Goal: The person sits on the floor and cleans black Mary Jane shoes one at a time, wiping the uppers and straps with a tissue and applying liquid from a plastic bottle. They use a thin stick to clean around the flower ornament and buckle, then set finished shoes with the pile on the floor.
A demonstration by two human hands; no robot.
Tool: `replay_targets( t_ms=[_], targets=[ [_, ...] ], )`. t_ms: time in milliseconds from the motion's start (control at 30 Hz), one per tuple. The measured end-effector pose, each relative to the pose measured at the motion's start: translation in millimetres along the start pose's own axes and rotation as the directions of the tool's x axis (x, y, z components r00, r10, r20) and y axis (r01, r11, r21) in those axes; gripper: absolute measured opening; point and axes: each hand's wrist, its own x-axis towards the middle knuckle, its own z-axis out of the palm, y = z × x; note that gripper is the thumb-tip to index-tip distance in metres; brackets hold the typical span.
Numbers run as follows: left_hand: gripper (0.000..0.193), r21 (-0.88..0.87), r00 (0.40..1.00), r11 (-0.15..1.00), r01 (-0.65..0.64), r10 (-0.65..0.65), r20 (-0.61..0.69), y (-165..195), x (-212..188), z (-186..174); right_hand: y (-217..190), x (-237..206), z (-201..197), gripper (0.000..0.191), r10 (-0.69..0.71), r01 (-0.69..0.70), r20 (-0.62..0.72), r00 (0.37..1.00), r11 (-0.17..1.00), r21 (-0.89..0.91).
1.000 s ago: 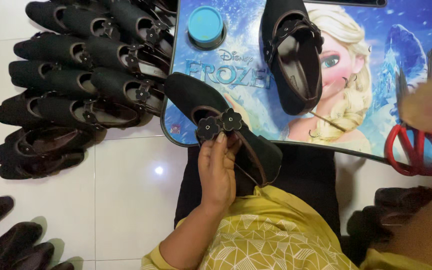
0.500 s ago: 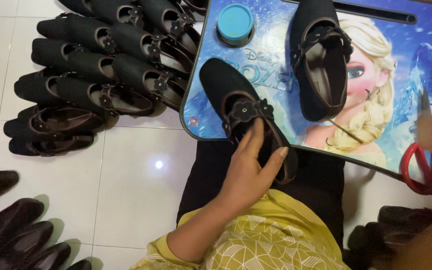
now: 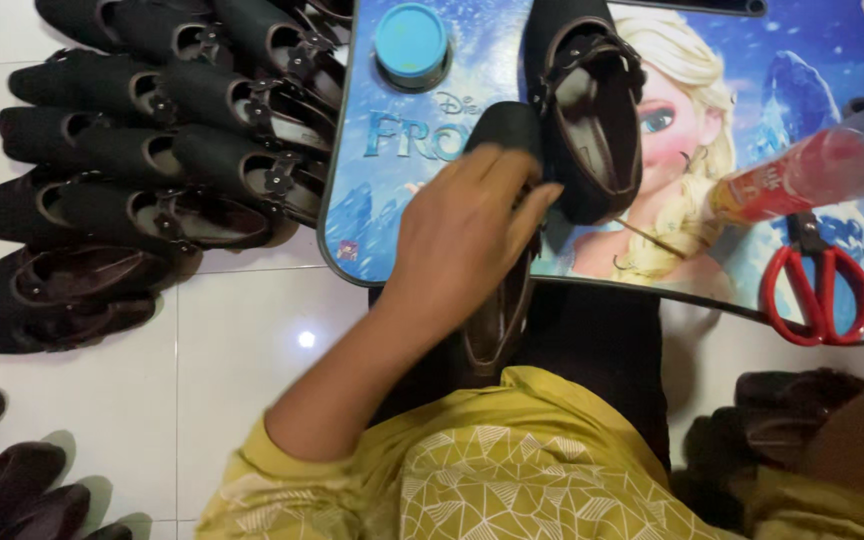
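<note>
Head view, looking down on a seated worker: the left hand (image 3: pixel 467 235) lies palm-down over a black shoe (image 3: pixel 500 240), fingers curled and closed across its upper so that the strap is hidden; the shoe rests half on the near edge of a small lap table (image 3: pixel 392 215) with a printed blue cartoon top, its heel end hanging over the lap. The shoe looks light, with a soft, matte upper and a stiffer sole, so it is best taken round the middle or the heel rather than by the thin strap. A second black shoe (image 3: pixel 587 110) lies just beyond it on the table, near a round blue tin (image 3: pixel 411 42). At the right edge a red tube (image 3: pixel 802 172) enters, blurred; the right hand is out of sight, so its grip cannot be told. Red scissors (image 3: pixel 818 290) lie below the tube. Rows of finished black shoes (image 3: pixel 162 150) crowd the glossy white tiled floor (image 3: pixel 242 340) to the left
</note>
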Motion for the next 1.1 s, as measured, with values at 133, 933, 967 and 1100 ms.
replay_targets(
  t_ms=[133, 933, 967, 1100],
  targets=[
    [0.041, 0.296, 0.948, 0.949, -0.107, 0.008, 0.317, -8.6, 36.9, 40.9, 3.8, 3.1, 0.2, 0.012, 0.007, -0.007, -0.024, 1.0, 1.0, 0.014],
    [0.029, -0.797, 0.572, 0.235, 0.557, -0.804, 0.163, -18.3, -125.1, -2.5, -121.4, -74.2, 24.4, 0.017, 0.099, -0.52, 0.526, 0.845, 0.385, 0.763],
    [0.029, -0.822, 0.565, 0.232, 0.52, -0.815, 0.127, -18.1, -138.1, 5.2, -128.6, -74.0, 33.9, 0.017, 0.109, -0.549, 0.551, 0.827, 0.364, 0.752],
    [0.042, -0.83, 0.532, 0.243, 0.502, -0.843, 0.075, -17.1, -169.7, 21.7, -145.2, -76.6, 54.2, 0.017, 0.084, -0.58, 0.587, 0.805, 0.32, 0.749]
  ],
)
